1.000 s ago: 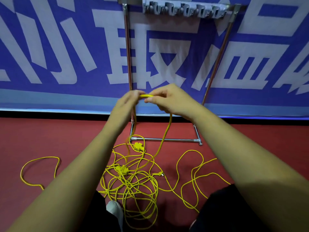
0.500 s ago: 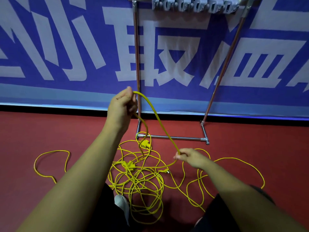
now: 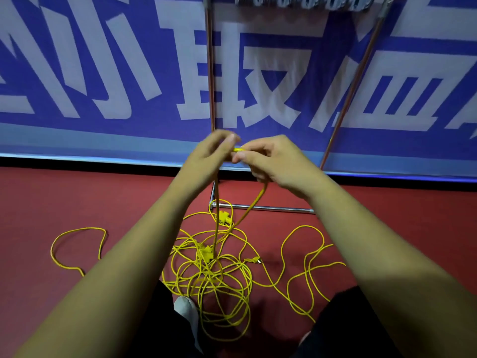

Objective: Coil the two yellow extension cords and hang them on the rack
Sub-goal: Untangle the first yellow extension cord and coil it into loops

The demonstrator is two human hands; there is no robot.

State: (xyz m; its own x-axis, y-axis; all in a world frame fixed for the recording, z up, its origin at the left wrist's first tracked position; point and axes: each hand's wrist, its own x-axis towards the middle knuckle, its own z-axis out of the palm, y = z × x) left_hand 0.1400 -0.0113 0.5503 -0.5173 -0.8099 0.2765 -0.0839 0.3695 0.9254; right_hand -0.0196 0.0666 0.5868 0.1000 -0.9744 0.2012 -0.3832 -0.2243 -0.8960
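Note:
Yellow extension cord (image 3: 214, 275) lies in a tangled heap on the red floor between my knees, with loose loops trailing left (image 3: 77, 244) and right (image 3: 304, 259). Yellow plug and socket ends (image 3: 223, 217) lie in the heap. My left hand (image 3: 209, 156) and my right hand (image 3: 273, 161) meet at chest height, both gripping the same cord, a short bit of which shows between them. Two strands hang from the hands down to the heap. The metal rack (image 3: 260, 208) stands just behind, its hook bar (image 3: 302, 2) at the top edge.
A blue banner with large white characters (image 3: 103, 73) covers the wall behind the rack. The rack's two uprights (image 3: 209, 73) rise from a floor bar. My dark trouser legs and a white sock (image 3: 184, 306) are at the bottom edge.
My right hand had dropped to the floor to pinch the cord, and has now risen back up to meet my left hand, bringing another length of cord with it.

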